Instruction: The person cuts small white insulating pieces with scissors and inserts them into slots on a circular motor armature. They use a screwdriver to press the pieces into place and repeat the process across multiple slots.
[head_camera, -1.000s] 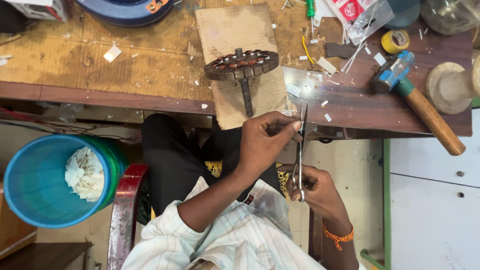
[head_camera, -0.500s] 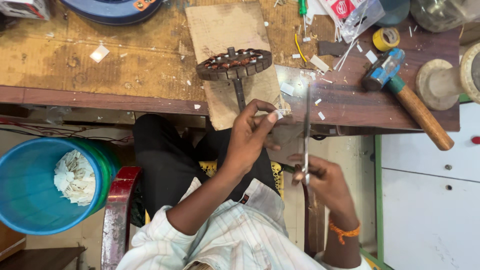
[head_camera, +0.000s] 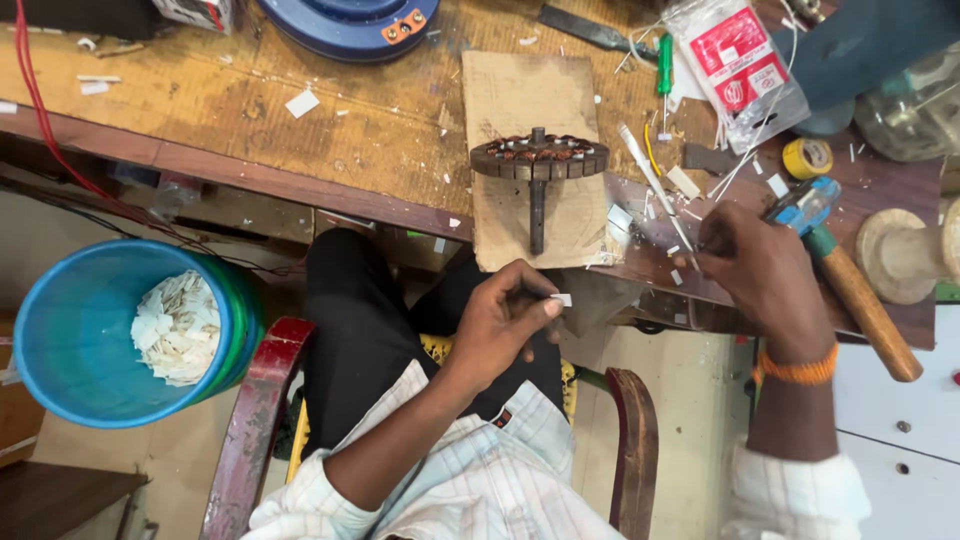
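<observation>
My left hand (head_camera: 505, 322) hovers over my lap and pinches a small white paper piece (head_camera: 562, 299) between thumb and fingertips. Over at the bench's front edge, my right hand (head_camera: 762, 275) is closed around thin scissors (head_camera: 690, 256); only their tip shows below the fingers. A dark round motor winding core with a shaft (head_camera: 540, 160) lies on a cardboard sheet (head_camera: 520, 95) between the two hands, a little further back. A thin white strip (head_camera: 640, 165) lies just beyond my right hand.
A blue-headed hammer with a wooden handle (head_camera: 868, 310) lies right of my right hand. A yellow tape roll (head_camera: 807, 157), plastic bag (head_camera: 735, 60), green screwdriver (head_camera: 663, 60) and wooden spool (head_camera: 900, 255) crowd the bench. A blue bucket (head_camera: 55, 330) of white scraps stands left of the red-armed chair (head_camera: 255, 420).
My right hand has risen from my lap to the bench edge with the scissors. The left hand has dropped away from the bench, still pinching a small cut paper piece.
</observation>
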